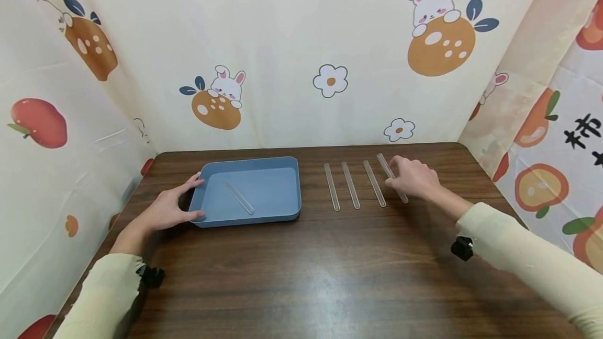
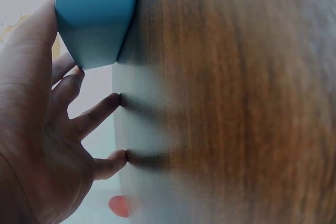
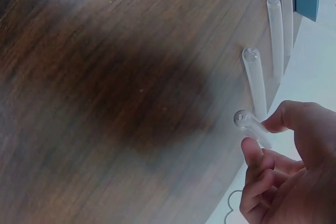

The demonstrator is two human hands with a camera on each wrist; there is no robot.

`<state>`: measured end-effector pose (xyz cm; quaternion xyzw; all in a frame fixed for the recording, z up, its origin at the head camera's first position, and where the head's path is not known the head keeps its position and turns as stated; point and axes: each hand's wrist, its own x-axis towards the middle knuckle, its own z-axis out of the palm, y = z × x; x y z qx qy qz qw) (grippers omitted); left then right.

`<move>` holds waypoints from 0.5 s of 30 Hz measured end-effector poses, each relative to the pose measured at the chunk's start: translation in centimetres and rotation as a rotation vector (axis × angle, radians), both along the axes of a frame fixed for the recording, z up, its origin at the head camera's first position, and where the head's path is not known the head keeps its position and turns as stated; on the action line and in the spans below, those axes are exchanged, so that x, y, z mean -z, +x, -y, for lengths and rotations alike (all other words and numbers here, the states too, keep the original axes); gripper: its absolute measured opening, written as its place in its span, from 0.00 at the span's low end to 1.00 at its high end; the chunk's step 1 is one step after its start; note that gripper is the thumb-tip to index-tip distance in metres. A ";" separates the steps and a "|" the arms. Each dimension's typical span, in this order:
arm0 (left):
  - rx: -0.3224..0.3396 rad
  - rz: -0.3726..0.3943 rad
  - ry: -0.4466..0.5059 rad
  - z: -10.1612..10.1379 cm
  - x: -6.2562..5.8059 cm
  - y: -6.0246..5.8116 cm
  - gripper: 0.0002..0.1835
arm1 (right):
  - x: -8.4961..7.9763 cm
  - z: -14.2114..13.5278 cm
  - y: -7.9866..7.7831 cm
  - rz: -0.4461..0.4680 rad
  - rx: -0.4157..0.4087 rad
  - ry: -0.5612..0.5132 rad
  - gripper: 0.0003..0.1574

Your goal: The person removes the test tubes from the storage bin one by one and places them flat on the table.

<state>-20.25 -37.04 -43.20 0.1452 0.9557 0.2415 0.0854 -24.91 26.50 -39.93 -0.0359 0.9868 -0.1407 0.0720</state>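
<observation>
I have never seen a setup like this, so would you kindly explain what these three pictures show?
There is no robot: a person is working bare-handed. The wide picture comes from a camera worn on the head; the other two come from cameras on the left and right wrists. On the brown table sits a blue tray with a clear tube inside, and three more tubes lie to its right. The left hand holds the tray's left side, while the right hand pinches a fifth tube, beside those three.
</observation>
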 end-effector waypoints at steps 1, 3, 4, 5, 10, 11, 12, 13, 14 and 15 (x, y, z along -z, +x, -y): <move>0.000 0.001 0.001 0.0 0.0 0.0 0.52 | 0.2 -0.1 0.0 0.004 0.003 -0.002 0.37; 0.000 0.004 0.002 0.0 0.0 0.0 0.52 | 0.5 -0.3 -0.1 0.015 0.009 -0.007 0.37; 0.001 0.005 0.002 -0.1 0.0 -0.1 0.52 | 0.6 -0.4 -0.1 0.020 0.011 -0.009 0.37; 0.000 0.007 0.004 -0.1 0.0 0.0 0.52 | 0.7 -0.5 -0.1 0.024 0.014 -0.011 0.36; -0.003 0.011 0.006 -0.1 0.0 0.0 0.52 | 1.2 -0.9 -0.3 0.040 0.028 -0.020 0.36; -0.005 0.011 0.007 -0.1 0.1 0.0 0.51 | 1.3 -0.9 -0.3 0.043 0.031 -0.023 0.36; -0.005 0.010 0.007 -0.1 0.1 0.0 0.52 | 1.3 -1.0 -0.3 0.046 0.033 -0.023 0.36; -0.005 0.009 0.005 -0.1 0.0 0.0 0.52 | 1.4 -1.0 -0.3 0.046 0.036 -0.021 0.35; -0.005 0.009 0.004 0.0 0.0 -0.1 0.52 | 1.4 -1.0 -0.4 0.047 0.039 -0.019 0.35; -0.005 0.008 0.004 0.0 0.0 -0.1 0.52 | 1.5 -1.1 -0.4 0.050 0.041 -0.018 0.36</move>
